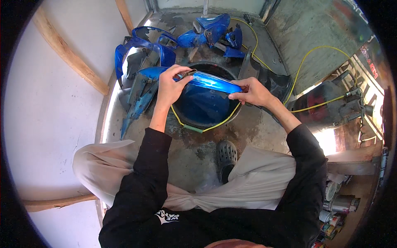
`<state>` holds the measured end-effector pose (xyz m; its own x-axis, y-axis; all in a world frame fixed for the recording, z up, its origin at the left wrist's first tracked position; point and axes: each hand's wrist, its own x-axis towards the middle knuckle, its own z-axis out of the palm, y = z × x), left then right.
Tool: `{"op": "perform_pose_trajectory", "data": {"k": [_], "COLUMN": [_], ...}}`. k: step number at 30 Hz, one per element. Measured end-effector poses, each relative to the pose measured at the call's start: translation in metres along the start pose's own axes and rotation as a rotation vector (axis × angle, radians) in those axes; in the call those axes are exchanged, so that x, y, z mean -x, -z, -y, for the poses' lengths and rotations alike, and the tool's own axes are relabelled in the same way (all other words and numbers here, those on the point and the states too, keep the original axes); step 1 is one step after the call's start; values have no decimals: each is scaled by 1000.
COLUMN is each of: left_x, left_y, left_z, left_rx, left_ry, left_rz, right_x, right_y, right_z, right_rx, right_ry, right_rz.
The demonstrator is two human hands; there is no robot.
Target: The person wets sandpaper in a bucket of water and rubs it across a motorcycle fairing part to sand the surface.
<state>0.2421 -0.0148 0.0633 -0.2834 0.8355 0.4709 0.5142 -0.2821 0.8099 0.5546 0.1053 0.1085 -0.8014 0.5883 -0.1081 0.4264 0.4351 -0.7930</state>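
Note:
A long, glossy blue plastic fairing panel (213, 82) is held across the top of a black bucket (188, 108) of dark bluish water. My right hand (254, 91) grips the panel's right end, thumb on the near side and fingers beyond it. My left hand (171, 84) is closed on a small folded brown sheet of sandpaper (190, 72), which rests against the panel's upper edge. The blue part shows again to the left of that hand. A yellow cord handle with a green grip (193, 129) hangs on the bucket's near side.
Blue motorcycle body panels (206, 33) lie on the floor behind the bucket, and more (140, 91) lean at its left. Black plastic parts (269, 78) are on the right. A yellow hose (297, 74) runs to a dark tank (326, 101). Cans (341, 204) crowd the lower right.

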Motion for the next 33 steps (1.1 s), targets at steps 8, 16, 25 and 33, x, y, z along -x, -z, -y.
{"op": "perform_pose_trajectory", "data": {"k": [8,16,25,33], "left_x": [3,8,14,38], "left_y": [-17,-21,-36,-87], "left_z": [1,4,7,-21], "left_rx": [-317,-376,-449,-153], "left_ry": [-288,-279,-351,-417], "left_rz": [86,-134,-218,-148], "right_x": [1,-3,-1,-1], "right_y": [-3,-3,-4,-3], "right_z": [6,13,14,9], "right_rx": [-31,-8,113,132], "right_ry": [-18,-23,26,25], "right_rz": [26,57,11,45]}}
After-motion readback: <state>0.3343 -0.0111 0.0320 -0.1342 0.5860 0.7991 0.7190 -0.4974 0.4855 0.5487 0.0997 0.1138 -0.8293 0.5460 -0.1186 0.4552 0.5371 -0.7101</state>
